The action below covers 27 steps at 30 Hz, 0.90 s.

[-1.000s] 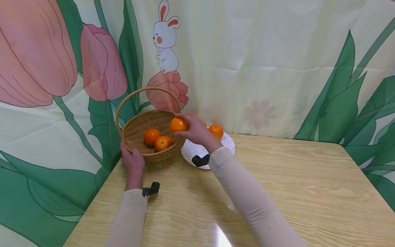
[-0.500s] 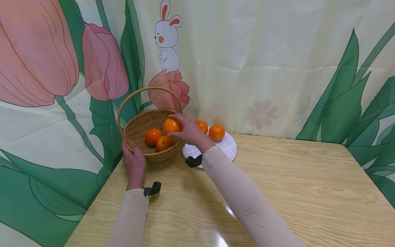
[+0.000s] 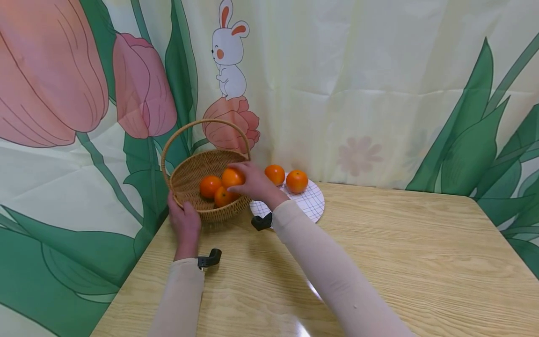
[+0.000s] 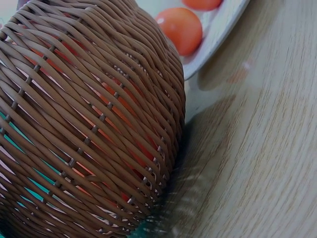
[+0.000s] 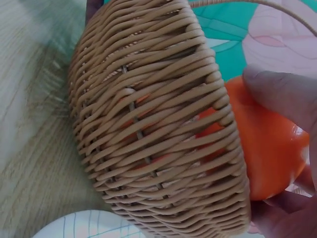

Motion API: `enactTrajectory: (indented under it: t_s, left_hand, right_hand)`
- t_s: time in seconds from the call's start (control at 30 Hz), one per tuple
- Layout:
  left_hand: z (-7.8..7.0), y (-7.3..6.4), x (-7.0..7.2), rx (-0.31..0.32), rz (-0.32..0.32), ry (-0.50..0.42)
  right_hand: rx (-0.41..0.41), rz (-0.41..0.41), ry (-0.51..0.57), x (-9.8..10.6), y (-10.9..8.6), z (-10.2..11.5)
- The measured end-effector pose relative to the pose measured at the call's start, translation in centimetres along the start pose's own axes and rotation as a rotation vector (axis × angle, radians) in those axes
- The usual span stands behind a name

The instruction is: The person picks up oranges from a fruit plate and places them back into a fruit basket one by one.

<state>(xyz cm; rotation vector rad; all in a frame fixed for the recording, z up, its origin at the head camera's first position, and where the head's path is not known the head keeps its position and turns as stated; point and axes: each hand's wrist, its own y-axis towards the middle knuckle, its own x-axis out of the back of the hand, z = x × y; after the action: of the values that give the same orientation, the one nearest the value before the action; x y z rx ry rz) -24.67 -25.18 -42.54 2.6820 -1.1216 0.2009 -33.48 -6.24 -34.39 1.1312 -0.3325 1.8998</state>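
A wicker basket (image 3: 219, 215) with a tall arched handle stands at the table's left, its opening facing toward me. My left hand (image 3: 184, 223) grips its left front rim. In the left wrist view the woven side of the basket (image 4: 94, 114) hides that hand. Two oranges lie inside, one to the left (image 3: 209, 186) and one nearer the front (image 3: 223, 197). My right hand (image 3: 256, 183) reaches in over the right rim, holding a third orange (image 3: 233, 178) close above them. From the right wrist, thumb and fingers are seen around that orange (image 5: 267, 144), just past the rim.
Right of the basket is a white plate (image 3: 310, 202) with a blue grid pattern, partly behind my right forearm. Two more oranges, a left one (image 3: 274, 174) and a right one (image 3: 297, 181), sit on it. A printed curtain (image 3: 370, 103) hangs behind the wooden table (image 3: 400, 243).
My right hand has brought its orange leftward over the basket's rim, then lower toward the oranges inside. The left hand keeps its grip on the rim.
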Motion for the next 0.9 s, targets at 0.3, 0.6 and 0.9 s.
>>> enactTrajectory:
  t_s: [0.3, 0.6, 0.9]
  left_hand:
    - [0.08, 0.01, -0.28, 0.016, 0.008, -0.005]
    - [0.14, -0.01, -0.40, 0.009, 0.018, -0.010]
    - [0.19, -0.01, -0.24, 0.002, -0.002, -0.005]
  right_hand:
    - [-0.008, 0.058, -0.067, -0.35, -0.19, 0.57]
    - [0.003, 0.103, -0.164, -0.44, -0.10, 0.70]
    - [0.036, 0.118, -0.201, -0.50, -0.14, 0.41]
